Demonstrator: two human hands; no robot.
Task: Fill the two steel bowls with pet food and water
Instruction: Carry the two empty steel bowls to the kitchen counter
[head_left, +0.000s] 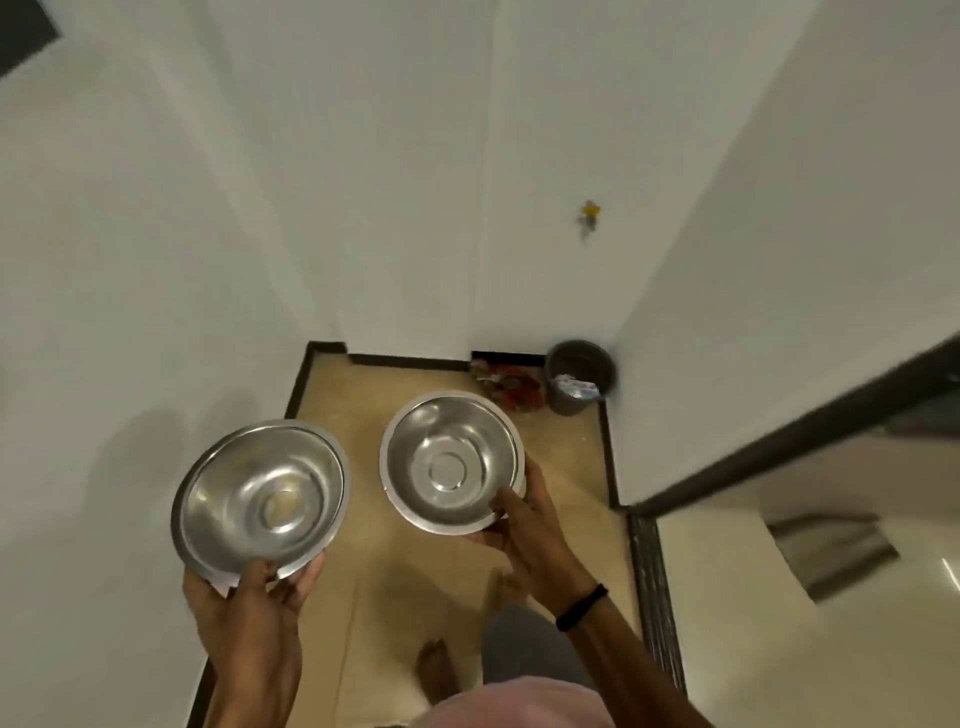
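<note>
Bowls of shiny steel, two in number, are held up side by side above a narrow strip of floor, one in each hand, with a clear gap between them. The left bowl (262, 499) is the wider and shallower of the two and tilts its mouth toward the camera. The right bowl (451, 462) is deeper and sits a little higher and farther off. Inside both, only bare, reflective metal shows.

The left hand (254, 597) grips the near rim of the left bowl, with the thumb curled over the edge onto the inner side and the fingers clamped underneath. The right hand (524, 535) holds the right bowl at its near right edge in the same way, thumb over the rim and fingers wrapped round the outside. A black wristband (582, 607) circles the right wrist.

Below the bowls, the beige floor (374, 405) has a dark skirting along its edges. A bare foot (436, 670) and a grey trouser leg (524, 649) show at the bottom. In the far right corner stands a dark bin (579, 376), with a red packet (511, 387) just beside it on the floor. White walls (156, 260) close in on three sides, and a dark door frame (779, 452) crosses the right.
</note>
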